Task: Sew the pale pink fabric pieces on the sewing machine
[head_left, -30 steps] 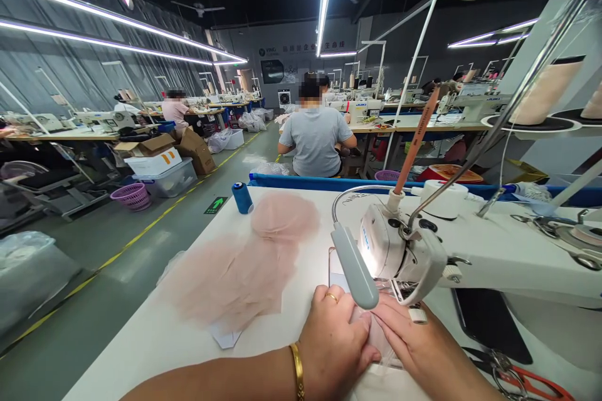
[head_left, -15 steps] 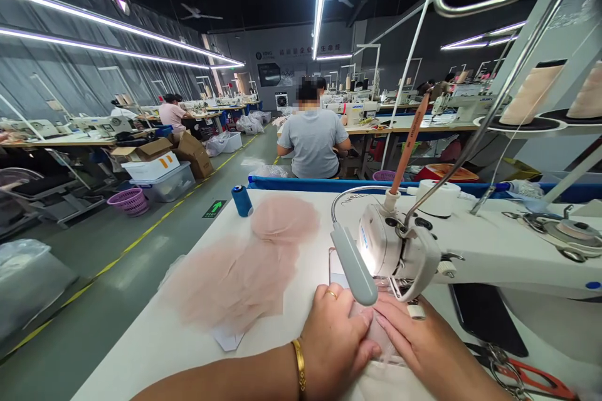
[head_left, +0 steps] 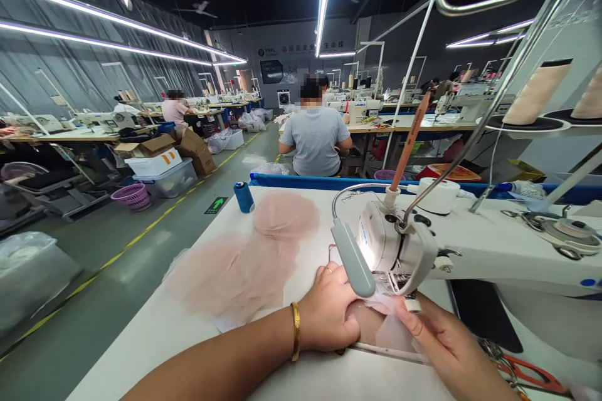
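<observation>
Sheer pale-pink fabric lies on the sewing machine bed, its far part under the presser foot area. My right hand pinches the fabric's right side between thumb and fingers, just below the needle. To the left, my left hand rests palm down, fingers stretched forward and thumb apart, at the fabric's left edge. A grey lamp head covers some of its fingertips. More pink fabric pieces lie in a loose spread left of the machine.
A blue thread spool stands at the table's far left corner. Beside the machine lie a black phone and orange-handled scissors. Thread cones stand at right. A person in a grey shirt sits ahead.
My left hand has shifted slightly left, away from the right hand. The right hand has moved right and now pinches the fabric, exposing more of it between the hands.
</observation>
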`<state>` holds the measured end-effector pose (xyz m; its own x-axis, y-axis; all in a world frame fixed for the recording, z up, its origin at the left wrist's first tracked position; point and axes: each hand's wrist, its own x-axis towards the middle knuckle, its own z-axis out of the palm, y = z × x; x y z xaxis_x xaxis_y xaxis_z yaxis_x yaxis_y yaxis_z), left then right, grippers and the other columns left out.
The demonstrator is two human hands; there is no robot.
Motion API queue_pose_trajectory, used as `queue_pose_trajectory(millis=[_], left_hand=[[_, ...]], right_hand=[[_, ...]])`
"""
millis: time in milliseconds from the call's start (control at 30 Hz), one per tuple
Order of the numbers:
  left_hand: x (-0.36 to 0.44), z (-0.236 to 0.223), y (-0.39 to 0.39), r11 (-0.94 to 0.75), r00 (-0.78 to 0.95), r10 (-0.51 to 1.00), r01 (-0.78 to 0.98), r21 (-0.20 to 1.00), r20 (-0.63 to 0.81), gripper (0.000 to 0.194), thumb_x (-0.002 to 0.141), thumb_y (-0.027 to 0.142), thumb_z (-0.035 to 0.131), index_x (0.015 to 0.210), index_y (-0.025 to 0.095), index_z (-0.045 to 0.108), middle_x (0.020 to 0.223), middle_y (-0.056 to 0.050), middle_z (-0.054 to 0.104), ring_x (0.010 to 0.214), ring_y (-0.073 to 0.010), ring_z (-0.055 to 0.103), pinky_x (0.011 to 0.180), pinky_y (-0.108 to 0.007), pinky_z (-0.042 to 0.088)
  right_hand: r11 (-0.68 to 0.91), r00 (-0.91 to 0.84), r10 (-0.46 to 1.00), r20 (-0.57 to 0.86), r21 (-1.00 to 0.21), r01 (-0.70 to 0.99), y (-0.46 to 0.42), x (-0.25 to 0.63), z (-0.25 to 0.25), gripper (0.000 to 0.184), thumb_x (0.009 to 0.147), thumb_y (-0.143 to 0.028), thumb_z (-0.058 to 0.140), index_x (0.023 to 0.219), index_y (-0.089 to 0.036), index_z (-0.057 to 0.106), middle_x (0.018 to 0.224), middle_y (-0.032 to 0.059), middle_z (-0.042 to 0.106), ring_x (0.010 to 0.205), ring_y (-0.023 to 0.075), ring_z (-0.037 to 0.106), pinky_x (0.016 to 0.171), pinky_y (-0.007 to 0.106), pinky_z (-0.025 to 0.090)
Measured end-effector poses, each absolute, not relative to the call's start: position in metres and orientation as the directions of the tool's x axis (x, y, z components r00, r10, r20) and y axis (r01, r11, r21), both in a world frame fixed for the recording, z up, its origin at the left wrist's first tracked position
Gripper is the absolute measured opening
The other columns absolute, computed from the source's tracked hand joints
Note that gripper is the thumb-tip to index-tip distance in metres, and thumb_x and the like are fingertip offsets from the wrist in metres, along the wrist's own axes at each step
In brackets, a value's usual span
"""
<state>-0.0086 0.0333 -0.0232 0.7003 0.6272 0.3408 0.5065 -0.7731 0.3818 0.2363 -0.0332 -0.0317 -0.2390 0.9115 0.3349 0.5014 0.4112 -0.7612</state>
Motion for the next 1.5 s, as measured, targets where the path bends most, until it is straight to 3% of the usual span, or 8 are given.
queue_pose_trajectory(millis=[133, 300, 500, 667, 800, 933, 1267, 1500], left_hand=[[-0.001, -0.021, 0.035, -0.733, 0.659, 0.672, 0.528, 0.428, 0.338, 0.020, 0.077, 0.022, 0.081, 0.095, 0.023, 0.072, 0.105, -0.004, 0.064, 0.101, -0.0269, 0.058, 0.091, -0.039, 0.049], [0.001, -0.013, 0.032, -0.718, 0.660, 0.685, 0.539, 0.439, 0.310, 0.008, 0.089, 0.018, 0.077, 0.094, 0.024, 0.076, 0.103, -0.004, 0.068, 0.099, -0.0249, 0.060, 0.086, -0.037, 0.045], [-0.001, -0.013, 0.034, -0.752, 0.688, 0.648, 0.508, 0.419, 0.328, 0.007, 0.093, 0.019, 0.077, 0.094, 0.026, 0.077, 0.104, -0.002, 0.070, 0.104, -0.0259, 0.060, 0.092, -0.039, 0.044], [-0.002, -0.019, 0.038, -0.792, 0.716, 0.606, 0.502, 0.348, 0.348, 0.008, 0.098, 0.030, 0.076, 0.093, 0.025, 0.077, 0.101, -0.003, 0.070, 0.102, -0.0250, 0.060, 0.087, -0.037, 0.044], [-0.011, -0.028, 0.034, -0.855, 0.784, 0.515, 0.440, 0.276, 0.345, 0.015, 0.099, 0.031, 0.075, 0.086, 0.022, 0.076, 0.096, -0.002, 0.071, 0.098, -0.0232, 0.061, 0.093, -0.041, 0.042], [-0.024, -0.028, 0.025, -0.892, 0.828, 0.449, 0.394, 0.221, 0.336, 0.014, 0.100, 0.029, 0.073, 0.089, 0.022, 0.075, 0.089, -0.001, 0.071, 0.090, -0.0210, 0.061, 0.092, -0.043, 0.039], [-0.025, -0.013, 0.017, -0.911, 0.842, 0.413, 0.384, 0.152, 0.347, 0.021, 0.099, 0.023, 0.069, 0.079, 0.020, 0.066, 0.087, 0.001, 0.071, 0.083, -0.0187, 0.057, 0.082, -0.041, 0.036], [-0.020, -0.014, 0.023, -0.859, 0.791, 0.511, 0.490, 0.150, 0.336, 0.023, 0.099, 0.027, 0.074, 0.079, 0.021, 0.067, 0.090, 0.000, 0.069, 0.093, -0.0208, 0.058, 0.087, -0.036, 0.040]], right_hand=[[0.307, -0.204, 0.947, 0.248, -0.886, 0.347, -0.030, 0.235, -0.035, 0.041, 0.109, -0.047, 0.055, 0.141, -0.026, 0.068, 0.137, 0.0106, 0.075, 0.125, 0.0280, 0.073, 0.103, 0.032, 0.060], [0.181, -0.101, 0.982, 0.157, -0.935, 0.305, -0.033, 0.227, -0.026, 0.045, 0.104, -0.056, 0.059, 0.133, -0.026, 0.075, 0.128, 0.0109, 0.079, 0.128, 0.0315, 0.071, 0.115, 0.039, 0.052], [0.243, -0.169, 0.967, 0.192, -0.893, 0.379, -0.031, 0.230, -0.030, 0.040, 0.105, -0.054, 0.057, 0.124, -0.026, 0.078, 0.117, 0.0086, 0.082, 0.111, 0.0269, 0.077, 0.103, 0.030, 0.059], [0.387, -0.269, 0.920, 0.284, -0.753, 0.532, -0.032, 0.231, -0.031, 0.032, 0.112, -0.043, 0.047, 0.110, -0.026, 0.075, 0.104, 0.0042, 0.082, 0.090, 0.0194, 0.078, 0.084, 0.023, 0.062], [0.701, -0.547, 0.712, 0.440, -0.402, 0.589, -0.037, 0.228, -0.015, 0.027, 0.113, -0.031, 0.045, 0.100, -0.026, 0.068, 0.094, 0.0014, 0.078, 0.084, 0.0176, 0.075, 0.085, 0.026, 0.059], [0.812, -0.737, 0.575, 0.355, -0.132, 0.569, -0.044, 0.219, -0.002, 0.023, 0.107, -0.038, 0.062, 0.089, -0.024, 0.060, 0.082, -0.0012, 0.069, 0.076, 0.0179, 0.070, 0.082, 0.030, 0.056], [0.775, -0.702, 0.613, 0.362, -0.101, 0.624, -0.044, 0.225, -0.006, 0.030, 0.109, -0.044, 0.057, 0.086, -0.025, 0.056, 0.078, -0.0022, 0.067, 0.070, 0.0174, 0.066, 0.074, 0.030, 0.049], [0.720, -0.628, 0.684, 0.372, -0.207, 0.662, -0.040, 0.227, -0.013, 0.022, 0.109, -0.043, 0.054, 0.099, -0.028, 0.066, 0.084, 0.0000, 0.072, 0.074, 0.0192, 0.067, 0.083, 0.031, 0.053]])
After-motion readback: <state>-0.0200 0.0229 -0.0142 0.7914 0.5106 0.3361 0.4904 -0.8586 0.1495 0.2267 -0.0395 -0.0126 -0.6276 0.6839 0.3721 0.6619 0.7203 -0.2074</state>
